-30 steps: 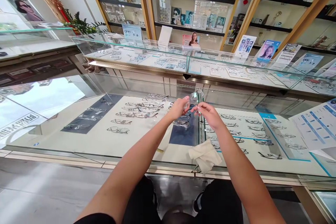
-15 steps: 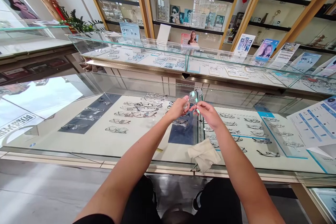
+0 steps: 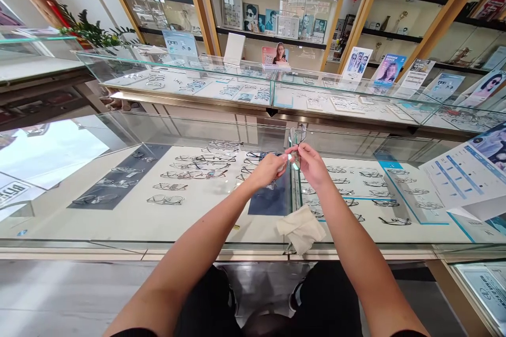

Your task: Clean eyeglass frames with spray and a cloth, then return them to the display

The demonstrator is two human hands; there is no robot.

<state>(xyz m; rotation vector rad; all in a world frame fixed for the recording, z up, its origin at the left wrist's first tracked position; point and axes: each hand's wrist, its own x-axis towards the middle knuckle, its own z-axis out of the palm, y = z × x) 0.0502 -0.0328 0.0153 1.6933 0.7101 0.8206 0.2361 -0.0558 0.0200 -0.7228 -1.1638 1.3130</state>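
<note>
Above the glass counter I hold a pair of eyeglasses (image 3: pixel 302 135) between both hands. Its lenses are clear and throw back a bright greenish-white glint. My left hand (image 3: pixel 272 169) is closed, its fingertips pinching the near side of the glasses. My right hand (image 3: pixel 312 164) pinches them from the right, thumb and finger together. The two hands almost meet, and parts of the frame are hidden behind the fingers. Below them a crumpled beige cloth (image 3: pixel 301 228) lies on the glass top near the counter's front edge, touched by neither hand.
Rows of eyeglasses (image 3: pixel 168 199) lie inside the glass display counter (image 3: pixel 213 221). A printed card (image 3: pixel 462 174) stands on the right. Beyond runs a second glass case (image 3: pixel 177 66) with upright leaflets (image 3: pixel 389 69). Shelves with pictures and trophies rise behind it.
The glasses have turned: the lens seen upright between my hands now shows less, and frame shows above my right fingers. My left hand has lowered slightly. The view has shifted a little.
</note>
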